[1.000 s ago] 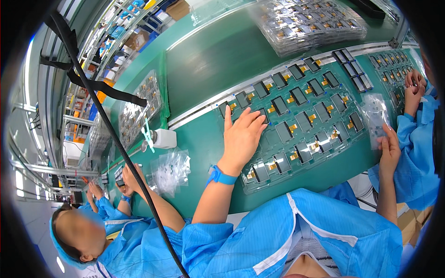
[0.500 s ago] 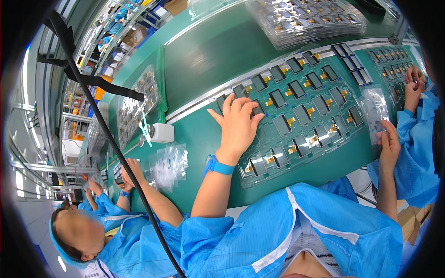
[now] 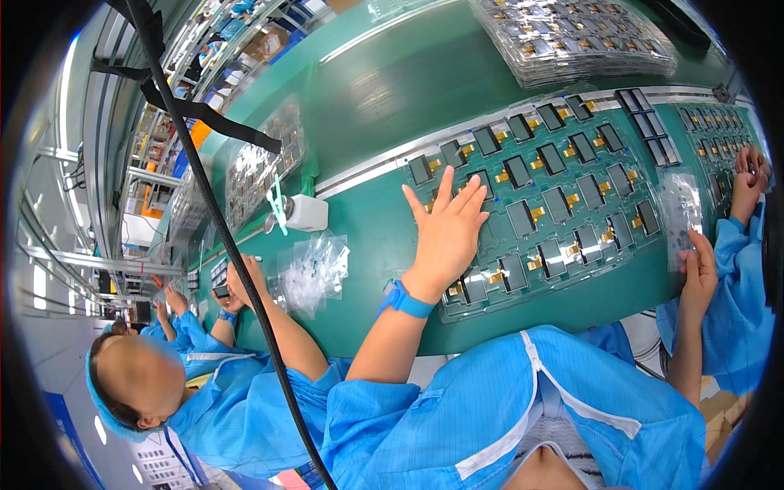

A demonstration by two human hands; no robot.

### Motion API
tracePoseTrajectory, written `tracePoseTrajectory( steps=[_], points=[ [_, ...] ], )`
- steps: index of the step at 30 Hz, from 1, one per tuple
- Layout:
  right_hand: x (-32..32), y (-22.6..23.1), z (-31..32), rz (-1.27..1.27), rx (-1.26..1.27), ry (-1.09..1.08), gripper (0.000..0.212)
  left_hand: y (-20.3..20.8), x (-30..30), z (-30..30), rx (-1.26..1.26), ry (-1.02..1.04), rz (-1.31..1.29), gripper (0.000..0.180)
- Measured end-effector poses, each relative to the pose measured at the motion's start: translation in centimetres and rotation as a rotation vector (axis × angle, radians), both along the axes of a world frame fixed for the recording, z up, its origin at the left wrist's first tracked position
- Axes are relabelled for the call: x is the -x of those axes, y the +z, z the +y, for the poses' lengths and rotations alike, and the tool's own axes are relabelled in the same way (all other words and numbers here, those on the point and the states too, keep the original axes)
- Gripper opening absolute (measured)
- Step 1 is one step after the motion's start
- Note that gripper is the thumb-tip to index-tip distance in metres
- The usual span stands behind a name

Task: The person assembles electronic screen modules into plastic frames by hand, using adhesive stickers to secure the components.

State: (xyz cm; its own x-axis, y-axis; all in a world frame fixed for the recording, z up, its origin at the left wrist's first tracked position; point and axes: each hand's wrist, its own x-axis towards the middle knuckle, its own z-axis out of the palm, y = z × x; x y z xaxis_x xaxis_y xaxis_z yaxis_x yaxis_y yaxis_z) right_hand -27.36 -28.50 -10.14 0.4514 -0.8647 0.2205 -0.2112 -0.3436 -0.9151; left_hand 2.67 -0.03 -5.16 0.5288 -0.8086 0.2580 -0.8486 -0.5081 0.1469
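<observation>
My left hand [image 3: 449, 238], a blue band on its wrist, is spread over the left part of a clear plastic tray [image 3: 482, 309]. Its fingers hold nothing; whether they touch the tray I cannot tell. Rows of small dark display modules [image 3: 523, 218] with gold flex tails fill the tray, some hidden by the hand. At the tray's right, my right hand [image 3: 699, 273] pinches the lower edge of a clear plastic bag [image 3: 679, 208]. Small pieces inside the bag are too unclear to name.
Stacked trays [image 3: 572, 41] rise at the back. A black-framed holder [image 3: 648, 126] stands behind the bag. Left of my hand are a white bottle [image 3: 308, 213] and loose clear bags [image 3: 314, 273]. Co-workers sit on both sides; a black cable [image 3: 220, 220] crosses the view.
My left hand has drawn back slightly toward me, uncovering modules at the tray's far left corner. My right hand still grips the bag. The whole view has shifted a little.
</observation>
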Motion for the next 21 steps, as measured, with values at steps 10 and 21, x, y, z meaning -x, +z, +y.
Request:
tracePoseTrajectory(
  steps=[10,21],
  points=[
    [0.3,-0.2,-0.2,-0.022,0.011,0.011,0.028,2.7,6.0,5.4,-0.059,-0.071,0.323,0.065],
    [1.7,-2.0,-2.1,0.085,0.053,0.008,0.033,0.2,9.2,9.4,0.124,0.033,0.338,0.078]
  ],
)
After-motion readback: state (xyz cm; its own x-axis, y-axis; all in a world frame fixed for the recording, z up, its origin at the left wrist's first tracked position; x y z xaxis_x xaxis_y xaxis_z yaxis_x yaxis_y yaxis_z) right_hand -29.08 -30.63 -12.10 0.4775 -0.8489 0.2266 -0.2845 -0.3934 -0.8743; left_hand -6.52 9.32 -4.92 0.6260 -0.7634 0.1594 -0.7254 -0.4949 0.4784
